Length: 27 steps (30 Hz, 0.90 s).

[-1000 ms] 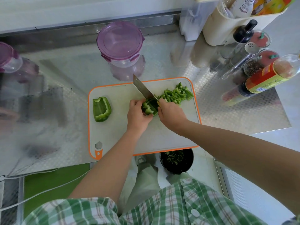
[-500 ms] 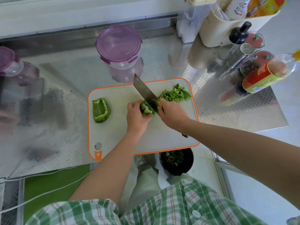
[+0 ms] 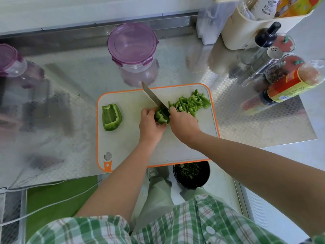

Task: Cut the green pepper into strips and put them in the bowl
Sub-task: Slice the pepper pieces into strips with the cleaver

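A white cutting board [image 3: 133, 148] with an orange rim lies on the steel counter. In its middle my left hand [image 3: 150, 124] holds down a green pepper piece [image 3: 161, 115] with curled fingers. My right hand [image 3: 182, 124] grips the knife [image 3: 153, 97], whose blade lies on the right edge of that piece, its tip pointing to the far left. A pile of cut strips [image 3: 191, 103] lies at the board's far right. A second pepper piece [image 3: 111, 117] rests near the board's left edge, hollow side up.
A purple-lidded container [image 3: 132, 43] stands just behind the board, another [image 3: 8, 60] at the far left. Sauce bottles [image 3: 288, 85], shakers and a cream caddy [image 3: 246, 29] crowd the far right. A black bin [image 3: 191, 174] sits on the floor below the board's near edge.
The knife has gone on slicing at the pepper piece, its blade lower on it now. Both hands stay at the board's middle; the head camera shifted slightly.
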Each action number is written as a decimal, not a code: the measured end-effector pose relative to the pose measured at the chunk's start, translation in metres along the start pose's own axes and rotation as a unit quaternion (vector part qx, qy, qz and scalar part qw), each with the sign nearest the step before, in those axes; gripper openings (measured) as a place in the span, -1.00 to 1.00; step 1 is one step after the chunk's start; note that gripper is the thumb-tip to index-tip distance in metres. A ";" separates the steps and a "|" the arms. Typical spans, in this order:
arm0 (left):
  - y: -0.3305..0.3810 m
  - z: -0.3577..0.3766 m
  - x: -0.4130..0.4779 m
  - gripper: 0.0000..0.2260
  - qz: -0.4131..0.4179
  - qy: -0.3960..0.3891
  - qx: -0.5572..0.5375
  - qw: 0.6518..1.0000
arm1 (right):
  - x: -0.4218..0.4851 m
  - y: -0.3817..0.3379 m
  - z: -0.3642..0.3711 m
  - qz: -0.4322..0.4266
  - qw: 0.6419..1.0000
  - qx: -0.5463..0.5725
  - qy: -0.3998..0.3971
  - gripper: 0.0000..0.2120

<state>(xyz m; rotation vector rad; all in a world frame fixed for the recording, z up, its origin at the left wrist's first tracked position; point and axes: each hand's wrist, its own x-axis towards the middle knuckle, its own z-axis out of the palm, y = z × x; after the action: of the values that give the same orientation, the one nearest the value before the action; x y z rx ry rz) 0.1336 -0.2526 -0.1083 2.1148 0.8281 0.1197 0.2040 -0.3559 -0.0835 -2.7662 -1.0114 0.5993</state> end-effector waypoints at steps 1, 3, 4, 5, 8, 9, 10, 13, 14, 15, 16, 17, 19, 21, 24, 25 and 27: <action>-0.001 -0.001 0.000 -0.53 0.001 -0.004 0.002 1.000 | 0.001 0.001 0.000 0.006 1.000 0.008 0.005 -0.90; -0.003 -0.002 0.001 -0.50 0.005 -0.018 0.002 1.000 | 0.001 0.004 -0.001 0.023 0.998 0.052 0.020 -0.93; -0.004 -0.003 0.001 -0.48 0.003 -0.024 0.001 1.000 | 0.001 0.005 -0.001 0.031 0.996 0.077 0.028 -0.89; -0.004 -0.004 0.001 -0.47 -0.001 -0.029 -0.001 1.000 | 0.000 0.007 -0.002 0.037 0.994 0.095 0.034 -0.88; -0.004 -0.005 -0.001 -0.43 -0.016 -0.032 -0.007 0.999 | -0.004 0.011 -0.007 0.029 0.991 0.119 0.053 -0.85; -0.004 -0.004 -0.001 -0.42 -0.019 -0.030 -0.006 0.999 | -0.006 0.013 -0.009 0.020 0.991 0.123 0.057 -0.84; -0.003 -0.003 -0.001 -0.42 -0.021 -0.026 -0.002 0.999 | -0.008 0.015 -0.012 0.012 0.991 0.124 0.058 -0.83; -0.004 0.000 0.001 -0.48 -0.029 -0.006 0.004 1.000 | -0.012 0.016 -0.013 -0.002 0.992 0.118 0.051 -0.84; -0.004 0.001 0.002 -0.51 -0.032 -0.003 0.005 0.999 | -0.013 0.015 -0.012 -0.001 0.992 0.116 0.044 -0.84; -0.005 0.001 0.002 -0.54 -0.034 -0.003 0.009 0.999 | -0.014 0.014 -0.010 0.001 0.993 0.115 0.038 -0.85; -0.005 0.001 0.002 -0.56 -0.031 -0.001 0.013 0.999 | -0.013 0.012 -0.008 0.006 0.993 0.114 0.033 -0.85; -0.006 0.001 0.003 -0.57 -0.029 0.000 0.016 0.999 | -0.013 0.011 -0.007 0.011 0.993 0.113 0.030 -0.85; -0.005 0.001 0.002 -0.54 -0.025 0.004 0.013 1.000 | -0.012 0.011 -0.005 0.016 0.993 0.112 0.026 -0.85; -0.003 0.002 0.002 -0.52 -0.021 0.009 0.010 1.000 | -0.012 0.011 -0.004 0.016 0.993 0.117 0.029 -0.85; -0.003 0.001 0.003 -0.52 -0.019 0.008 0.013 1.000 | -0.010 0.009 -0.006 0.013 0.991 0.131 0.039 -0.83; -0.002 0.001 0.003 -0.52 -0.020 0.007 0.015 1.000 | -0.010 0.008 -0.007 0.012 0.991 0.130 0.037 -0.83; -0.002 0.001 0.004 -0.52 -0.021 0.007 0.016 1.000 | -0.010 0.007 -0.008 0.011 0.992 0.122 0.029 -0.83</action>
<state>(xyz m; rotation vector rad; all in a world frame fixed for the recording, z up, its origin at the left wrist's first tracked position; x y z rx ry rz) 0.1356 -0.2497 -0.1112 2.1264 0.8884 0.1000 0.2051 -0.3678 -0.0747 -2.5687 -0.8349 0.5976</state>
